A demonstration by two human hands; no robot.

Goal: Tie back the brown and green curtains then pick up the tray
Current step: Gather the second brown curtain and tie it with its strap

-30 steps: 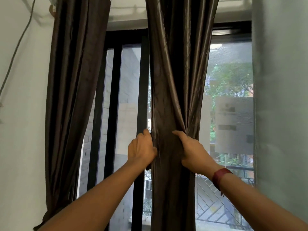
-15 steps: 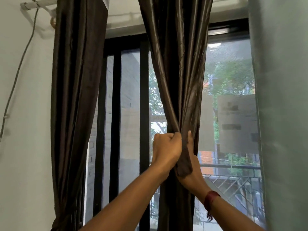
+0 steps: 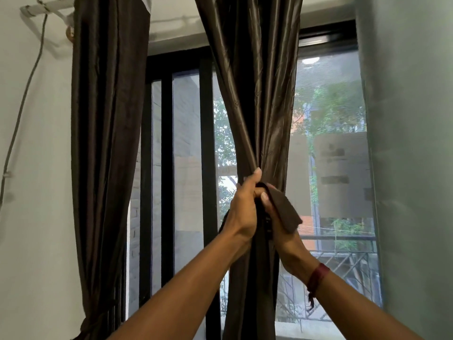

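A brown curtain [image 3: 255,101] hangs in the middle of the window, gathered into a narrow bunch at hand height. My left hand [image 3: 241,212] grips the bunch from the left, thumb up against the folds. My right hand [image 3: 277,217] is pressed against it from the right and pinches a dark brown tie strap [image 3: 285,207], whose flat end sticks out to the right. A second brown curtain [image 3: 105,143] hangs at the left, tied low down. A pale green curtain [image 3: 411,143] fills the right edge. No tray is in view.
Behind the curtains stands a black-framed window [image 3: 206,148] with a balcony railing [image 3: 343,261] outside. A grey cable [image 3: 22,111] runs down the left wall from the curtain rod end [image 3: 36,8].
My hands have come together on the middle curtain and squeezed it into a tight bunch. My right hand now holds a tie strap in front. The view has tilted slightly upward.
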